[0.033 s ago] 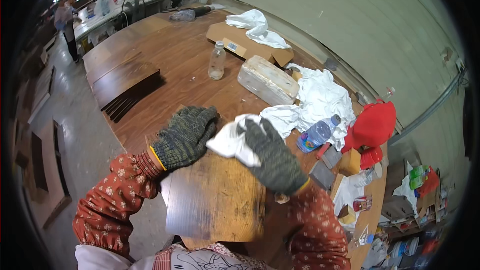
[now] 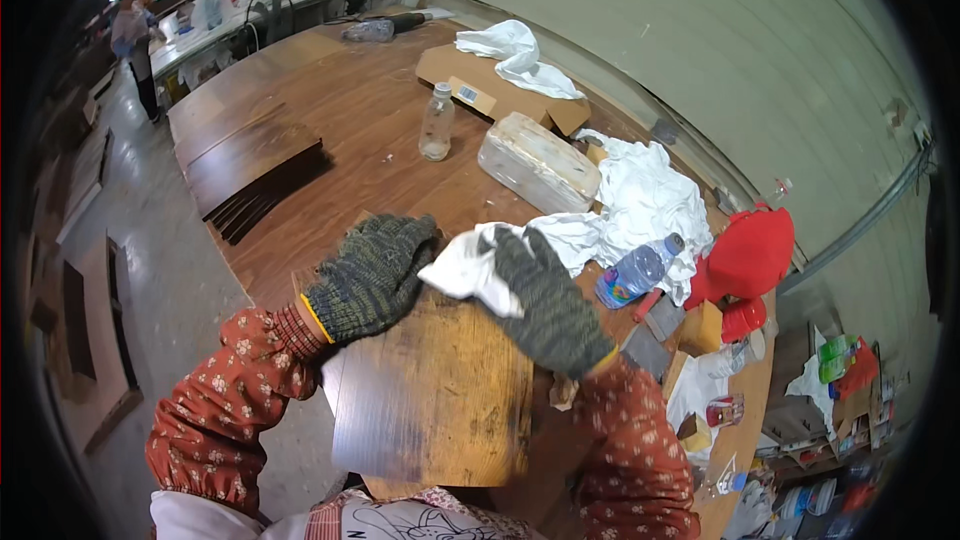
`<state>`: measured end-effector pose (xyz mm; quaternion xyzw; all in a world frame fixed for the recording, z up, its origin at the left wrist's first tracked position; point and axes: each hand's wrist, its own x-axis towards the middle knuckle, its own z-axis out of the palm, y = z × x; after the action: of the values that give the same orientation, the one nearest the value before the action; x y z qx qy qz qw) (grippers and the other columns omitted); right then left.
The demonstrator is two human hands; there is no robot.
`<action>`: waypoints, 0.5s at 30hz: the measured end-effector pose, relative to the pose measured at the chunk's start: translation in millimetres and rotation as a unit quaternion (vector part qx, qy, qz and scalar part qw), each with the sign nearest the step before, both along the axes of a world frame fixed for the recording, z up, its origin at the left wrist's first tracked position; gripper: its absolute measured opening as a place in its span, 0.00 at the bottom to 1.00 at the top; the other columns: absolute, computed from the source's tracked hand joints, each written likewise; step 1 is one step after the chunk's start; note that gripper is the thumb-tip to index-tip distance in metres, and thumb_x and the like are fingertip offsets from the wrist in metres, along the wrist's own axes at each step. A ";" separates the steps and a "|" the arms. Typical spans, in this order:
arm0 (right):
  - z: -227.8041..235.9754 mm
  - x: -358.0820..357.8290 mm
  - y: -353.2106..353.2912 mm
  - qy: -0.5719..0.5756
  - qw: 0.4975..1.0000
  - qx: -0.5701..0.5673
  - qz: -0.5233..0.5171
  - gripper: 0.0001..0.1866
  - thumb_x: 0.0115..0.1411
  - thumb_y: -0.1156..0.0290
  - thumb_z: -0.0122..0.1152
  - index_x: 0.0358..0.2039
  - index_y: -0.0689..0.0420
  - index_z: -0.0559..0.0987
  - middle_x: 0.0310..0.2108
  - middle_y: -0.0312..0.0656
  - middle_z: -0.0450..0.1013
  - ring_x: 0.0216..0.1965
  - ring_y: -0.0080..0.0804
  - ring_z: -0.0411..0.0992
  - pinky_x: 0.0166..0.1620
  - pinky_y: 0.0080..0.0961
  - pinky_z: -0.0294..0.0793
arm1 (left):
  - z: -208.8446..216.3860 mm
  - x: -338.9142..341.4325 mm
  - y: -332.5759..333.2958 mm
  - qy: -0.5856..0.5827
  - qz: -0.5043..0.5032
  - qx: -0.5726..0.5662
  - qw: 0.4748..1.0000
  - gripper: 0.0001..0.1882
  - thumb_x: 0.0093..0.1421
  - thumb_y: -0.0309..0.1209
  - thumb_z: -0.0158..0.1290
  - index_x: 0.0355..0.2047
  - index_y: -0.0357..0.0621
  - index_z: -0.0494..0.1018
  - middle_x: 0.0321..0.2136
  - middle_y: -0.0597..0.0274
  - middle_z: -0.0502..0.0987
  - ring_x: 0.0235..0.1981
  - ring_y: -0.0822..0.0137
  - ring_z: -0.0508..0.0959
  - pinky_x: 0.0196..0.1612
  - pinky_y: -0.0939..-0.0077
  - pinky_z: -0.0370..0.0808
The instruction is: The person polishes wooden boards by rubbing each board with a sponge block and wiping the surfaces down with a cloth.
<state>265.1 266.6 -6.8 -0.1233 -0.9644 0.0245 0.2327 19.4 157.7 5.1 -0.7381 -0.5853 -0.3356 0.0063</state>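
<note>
A brown wood-grain board lies on the table in front of me, its face marked with dark streaks and a glossy patch. My left hand, in a dark grey-green knit glove, rests flat at the board's far left part with fingers stretched out. On the far right part is my right hand, gloved alike. It grips a bunched white cloth against the board's far end; the fingertips are partly hidden by the cloth.
Stacked dark boards lie at the far left. Beyond my hands stand a clear bottle and a pale wrapped block. To the right are crumpled white cloths, a blue-labelled bottle, a red cap and small blocks.
The whole view shifts very slightly. My right hand and the white cloth have moved a little over the board's far end; my left hand stays in place.
</note>
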 end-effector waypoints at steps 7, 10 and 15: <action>11.4 -31.0 53.5 0.005 0.895 -0.339 -0.291 0.27 0.67 0.46 0.54 0.46 0.60 0.79 0.40 0.55 0.78 0.41 0.54 0.76 0.46 0.40 0.74 | 9.8 4.6 -12.4 -0.001 -0.005 0.140 0.990 0.15 0.62 0.30 0.54 0.47 0.34 0.72 0.46 0.41 0.75 0.46 0.41 0.74 0.50 0.50 0.71; 43.8 -15.2 36.0 0.143 0.880 -0.339 -0.299 0.26 0.68 0.47 0.55 0.44 0.61 0.80 0.33 0.46 0.80 0.33 0.35 0.79 0.37 0.33 0.76 | 16.3 15.8 -66.7 0.039 -0.060 0.099 0.993 0.16 0.60 0.32 0.57 0.46 0.36 0.73 0.48 0.44 0.73 0.51 0.44 0.74 0.56 0.49 0.71; 47.4 -26.6 -24.4 0.002 0.951 -0.310 0.022 0.30 0.63 0.61 0.56 0.63 0.58 0.65 0.58 0.49 0.65 0.58 0.45 0.64 0.60 0.41 0.63 | -22.9 34.0 -165.1 -0.027 -0.155 0.010 0.988 0.27 0.62 0.41 0.59 0.58 0.39 0.71 0.57 0.49 0.73 0.61 0.51 0.71 0.67 0.50 0.65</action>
<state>238.5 242.2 40.5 -0.1681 -0.9114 0.3273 0.1844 53.4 -7.4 -17.8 -0.8102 -0.4608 -0.3582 -0.0540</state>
